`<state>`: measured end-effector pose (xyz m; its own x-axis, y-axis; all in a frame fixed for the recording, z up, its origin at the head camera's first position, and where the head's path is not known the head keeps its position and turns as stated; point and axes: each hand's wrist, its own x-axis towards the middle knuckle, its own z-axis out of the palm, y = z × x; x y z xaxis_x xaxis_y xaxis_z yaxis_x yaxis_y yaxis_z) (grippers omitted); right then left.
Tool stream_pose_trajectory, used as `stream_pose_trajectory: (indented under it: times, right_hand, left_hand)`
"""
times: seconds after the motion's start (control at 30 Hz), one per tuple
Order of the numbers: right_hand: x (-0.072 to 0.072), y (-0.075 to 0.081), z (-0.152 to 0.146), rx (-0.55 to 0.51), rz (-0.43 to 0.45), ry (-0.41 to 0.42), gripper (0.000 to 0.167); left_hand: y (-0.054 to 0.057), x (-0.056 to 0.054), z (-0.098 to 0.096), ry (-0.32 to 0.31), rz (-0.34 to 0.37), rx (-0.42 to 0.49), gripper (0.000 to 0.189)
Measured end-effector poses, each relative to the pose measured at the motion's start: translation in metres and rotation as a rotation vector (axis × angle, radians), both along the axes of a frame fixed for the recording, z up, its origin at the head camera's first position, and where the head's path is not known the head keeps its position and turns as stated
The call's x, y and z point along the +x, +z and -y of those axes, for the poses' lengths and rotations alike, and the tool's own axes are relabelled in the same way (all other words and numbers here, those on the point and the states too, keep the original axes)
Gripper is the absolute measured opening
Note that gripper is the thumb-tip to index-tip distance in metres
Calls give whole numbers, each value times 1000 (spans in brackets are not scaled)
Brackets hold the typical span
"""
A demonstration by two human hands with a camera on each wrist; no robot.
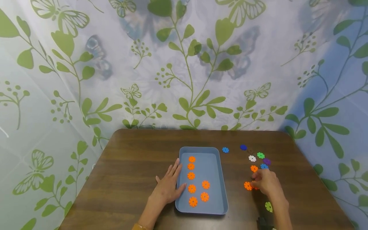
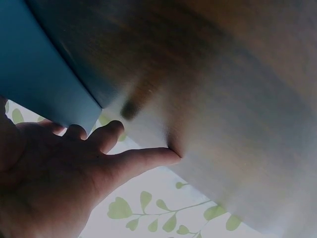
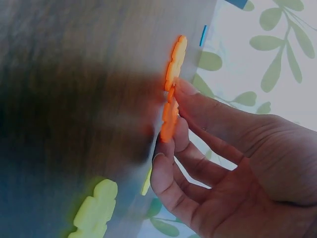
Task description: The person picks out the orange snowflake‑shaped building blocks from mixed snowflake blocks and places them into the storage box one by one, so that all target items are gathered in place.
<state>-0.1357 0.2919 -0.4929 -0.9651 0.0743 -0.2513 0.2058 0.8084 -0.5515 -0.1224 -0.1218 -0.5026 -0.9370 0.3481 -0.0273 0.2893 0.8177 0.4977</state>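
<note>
My left hand rests on the left rim of a blue-grey tray, its fingers extended. In the left wrist view, the thumb stretches out along the dark table beside the tray's wall. Several orange flower-shaped discs lie in the tray, most in a column on the left. To the right of the tray, my right hand pinches an orange flower-shaped disc between thumb and fingers, close over the table. Another orange disc lies right at the thumb tip.
Beyond the right hand lie a third loose orange disc and white, green, purple and blue discs. A yellow-green disc is near the right forearm. A patterned cloth hangs behind the wooden table.
</note>
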Motion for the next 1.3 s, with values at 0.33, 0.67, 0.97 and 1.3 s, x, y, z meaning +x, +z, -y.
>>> stream_pose_trajectory:
  times: [0.33, 0.67, 0.97, 1.3]
  right_hand:
    - [0, 2, 2, -31, -1, -25, 22]
    - [4, 3, 2, -83, -68, -60, 17]
    - [6, 15, 2, -151, -121, -49, 3]
    - [4, 27, 7, -162, -204, -13, 14]
  left_hand:
    - [1, 0, 0, 1, 11, -4, 80]
    - [0, 0, 1, 0, 7, -1, 80]
    - [1, -1, 0, 9, 13, -7, 80]
    - [0, 0, 0, 13, 6, -10, 80]
